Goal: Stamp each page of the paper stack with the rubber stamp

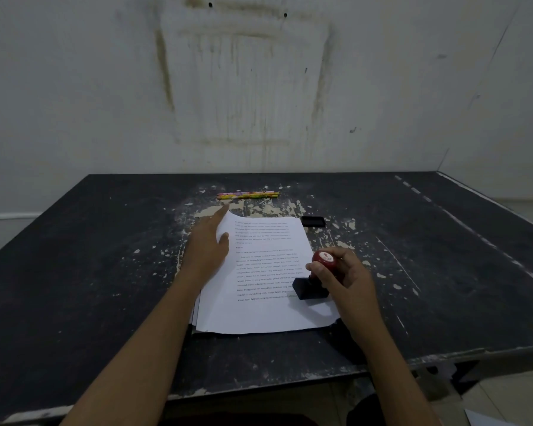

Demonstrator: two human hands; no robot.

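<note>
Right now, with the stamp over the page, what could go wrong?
The stamp in the right hand looks tilted, so the print may come out patchy. It sits over printed lines, so it may cover text. The left hand presses the page only at its far left, so it might slide.

The table (90,272) was matt black, its paint rough and flaked to pale patches toward 12 o'clock. The paper stack (259,312) was thin white paper, smooth and matt. The stamp (313,287) in my right hand (348,278) had a glossy red knob over a dull black base. At 12 o'clock lay glossy painted pencils (248,195), and the wall (74,87) looked matt and stained.
</note>
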